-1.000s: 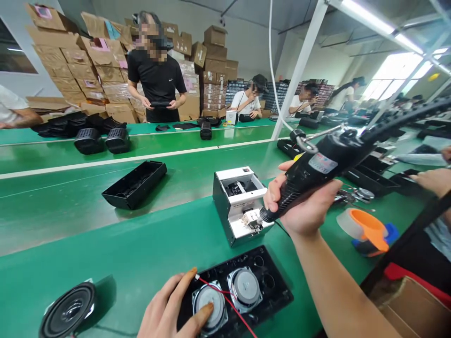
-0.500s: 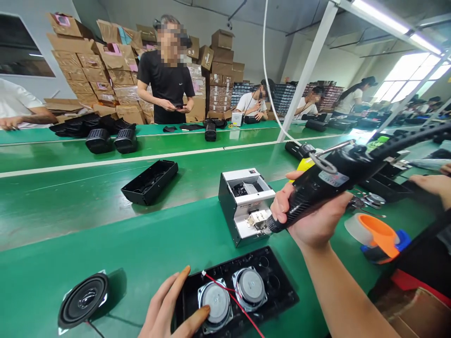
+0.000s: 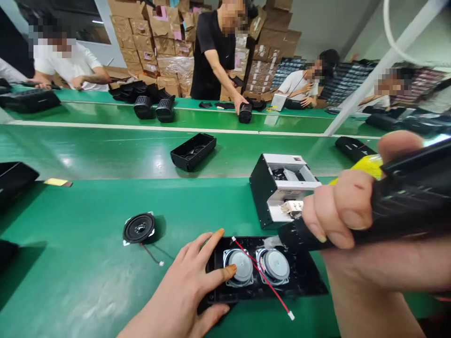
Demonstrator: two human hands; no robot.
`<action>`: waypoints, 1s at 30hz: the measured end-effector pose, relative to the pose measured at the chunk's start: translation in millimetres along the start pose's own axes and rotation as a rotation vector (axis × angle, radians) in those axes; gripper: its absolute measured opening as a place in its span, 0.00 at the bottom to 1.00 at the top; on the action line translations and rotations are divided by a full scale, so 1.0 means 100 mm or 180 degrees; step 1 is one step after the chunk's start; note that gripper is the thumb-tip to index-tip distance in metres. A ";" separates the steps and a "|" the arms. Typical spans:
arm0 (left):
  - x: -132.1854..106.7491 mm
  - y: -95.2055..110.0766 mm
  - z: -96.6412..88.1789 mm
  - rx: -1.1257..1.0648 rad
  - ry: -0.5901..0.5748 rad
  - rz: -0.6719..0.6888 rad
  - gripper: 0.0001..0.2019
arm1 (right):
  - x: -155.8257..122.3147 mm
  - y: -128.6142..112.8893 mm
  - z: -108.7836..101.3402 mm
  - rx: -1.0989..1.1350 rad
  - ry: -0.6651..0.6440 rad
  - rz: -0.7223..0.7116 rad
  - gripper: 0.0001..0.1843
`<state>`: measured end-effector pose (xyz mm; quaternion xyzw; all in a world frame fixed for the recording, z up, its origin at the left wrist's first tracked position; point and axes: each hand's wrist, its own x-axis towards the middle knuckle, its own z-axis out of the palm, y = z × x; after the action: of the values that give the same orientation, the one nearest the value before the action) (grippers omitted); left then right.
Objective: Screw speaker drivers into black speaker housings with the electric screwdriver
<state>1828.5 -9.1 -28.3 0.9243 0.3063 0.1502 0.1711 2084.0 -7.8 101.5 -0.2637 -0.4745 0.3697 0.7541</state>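
A black speaker panel [image 3: 306, 281] lies on the green bench with two round silver-backed speaker drivers, left [image 3: 241, 265] and right [image 3: 276, 264], set in it. My left hand [image 3: 192, 272] grips its left end, one fingertip on the left driver and the thumb at the near edge. A red wire [image 3: 271, 285] with white plugs crosses the drivers. My right hand [image 3: 338, 211] is wrapped round a black electric screwdriver [image 3: 416, 197], tilted with its nose down near the right driver's far edge. Whether the bit touches a screw is hidden.
Behind the panel stands a black-and-white screw feeder [image 3: 264, 192]. A loose speaker driver [image 3: 139, 228] with a lead lies left. Farther back sit an open black speaker case [image 3: 193, 152] and a yellow bag [image 3: 366, 164]. Across the bench, a co-worker's hand [image 3: 240, 101] touches a black device.
The screwdriver has come down from the screw feeder to the right driver. My left hand stays on the panel. The view has turned right-to-left, and the co-worker opposite has reached to the device.
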 end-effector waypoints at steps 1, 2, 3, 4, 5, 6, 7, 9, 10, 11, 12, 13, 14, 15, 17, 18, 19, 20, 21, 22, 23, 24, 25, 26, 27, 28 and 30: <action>0.00 0.03 -0.03 -0.0067 -0.0044 -0.0076 0.34 | -0.03 0.08 0.09 0.0085 -0.0085 0.0016 0.25; 0.00 0.04 -0.04 -0.0136 -0.0083 -0.0118 0.33 | -0.06 0.17 0.18 0.0186 -0.0198 0.0028 0.26; 0.01 0.06 -0.06 -0.0199 -0.0106 -0.0159 0.32 | -0.08 0.26 0.25 0.0289 -0.0277 0.0097 0.26; 0.01 0.07 -0.06 -0.0253 -0.0124 -0.0192 0.31 | -0.10 0.36 0.30 0.0389 -0.0333 0.0204 0.28; 0.02 0.07 -0.07 -0.0297 -0.0147 -0.0220 0.31 | -0.12 0.45 0.34 0.0486 -0.0382 0.0277 0.30; 0.02 0.08 -0.07 -0.0334 -0.0169 -0.0239 0.30 | -0.13 0.53 0.37 0.0545 -0.0431 0.0356 0.32; 0.03 0.08 -0.07 -0.0364 -0.0184 -0.0261 0.30 | -0.15 0.61 0.38 0.0565 -0.0476 0.0414 0.34; 0.05 0.09 -0.08 -0.0410 -0.0220 -0.0327 0.28 | -0.17 0.73 0.39 0.0510 -0.0532 0.0488 0.37; 0.05 0.10 -0.09 -0.0428 -0.0224 -0.0352 0.28 | -0.18 0.77 0.38 0.0450 -0.0521 0.0516 0.37; 0.06 0.10 -0.09 -0.0440 -0.0222 -0.0374 0.27 | -0.19 0.81 0.38 0.0390 -0.0487 0.0539 0.37; 0.07 0.11 -0.10 -0.0446 -0.0224 -0.0388 0.27 | -0.21 0.84 0.39 0.0336 -0.0475 0.0564 0.36; 0.07 0.11 -0.10 -0.0449 -0.0225 -0.0397 0.27 | -0.22 0.86 0.39 0.0281 -0.0467 0.0593 0.36; 0.07 0.12 -0.11 -0.0453 -0.0221 -0.0401 0.27 | -0.22 0.88 0.40 0.0231 -0.0451 0.0633 0.36; 0.08 0.12 -0.11 -0.0461 -0.0214 -0.0405 0.26 | -0.23 0.89 0.41 0.0186 -0.0436 0.0674 0.35; 0.07 0.11 -0.10 -0.0488 -0.0206 -0.0423 0.27 | -0.23 0.91 0.43 0.0100 -0.0391 0.0757 0.36; 0.07 0.11 -0.10 -0.0502 -0.0181 -0.0426 0.27 | -0.23 0.91 0.43 0.0064 -0.0367 0.0791 0.36; 0.06 0.11 -0.09 -0.0513 -0.0151 -0.0424 0.27 | -0.22 0.92 0.44 0.0035 -0.0339 0.0816 0.36; 0.06 0.10 -0.08 -0.0520 -0.0125 -0.0411 0.27 | -0.22 0.93 0.44 0.0013 -0.0326 0.0835 0.36; 0.06 0.10 -0.07 -0.0525 -0.0101 -0.0393 0.27 | -0.22 0.93 0.44 -0.0003 -0.0317 0.0849 0.36; 0.05 0.09 -0.06 -0.0525 -0.0079 -0.0377 0.27 | -0.22 0.94 0.44 -0.0009 -0.0312 0.0855 0.35; 0.05 0.09 -0.05 -0.0526 -0.0059 -0.0362 0.27 | -0.22 0.94 0.44 -0.0006 -0.0316 0.0858 0.35; 0.05 0.09 -0.05 -0.0530 -0.0050 -0.0351 0.27 | -0.22 0.95 0.44 -0.0001 -0.0317 0.0856 0.35; 0.05 0.09 -0.04 -0.0535 -0.0038 -0.0346 0.27 | -0.21 0.96 0.44 0.0008 -0.0319 0.0853 0.36; 0.05 0.09 -0.03 -0.0543 -0.0027 -0.0339 0.27 | -0.21 0.97 0.44 0.0016 -0.0317 0.0846 0.36; 0.05 0.09 -0.03 -0.0552 -0.0021 -0.0333 0.26 | -0.21 0.98 0.44 0.0022 -0.0317 0.0841 0.37; 0.05 0.09 -0.03 -0.0561 -0.0018 -0.0326 0.26 | -0.22 0.99 0.43 0.0033 -0.0321 0.0833 0.37; 0.05 0.09 -0.03 -0.0567 -0.0009 -0.0320 0.26 | -0.23 1.00 0.43 0.0054 -0.0378 0.0815 0.37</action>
<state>1835.7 -11.8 -21.5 0.8891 0.3376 0.1667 0.2604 2007.7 35.0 32.3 -0.2933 -0.4776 0.4818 0.6736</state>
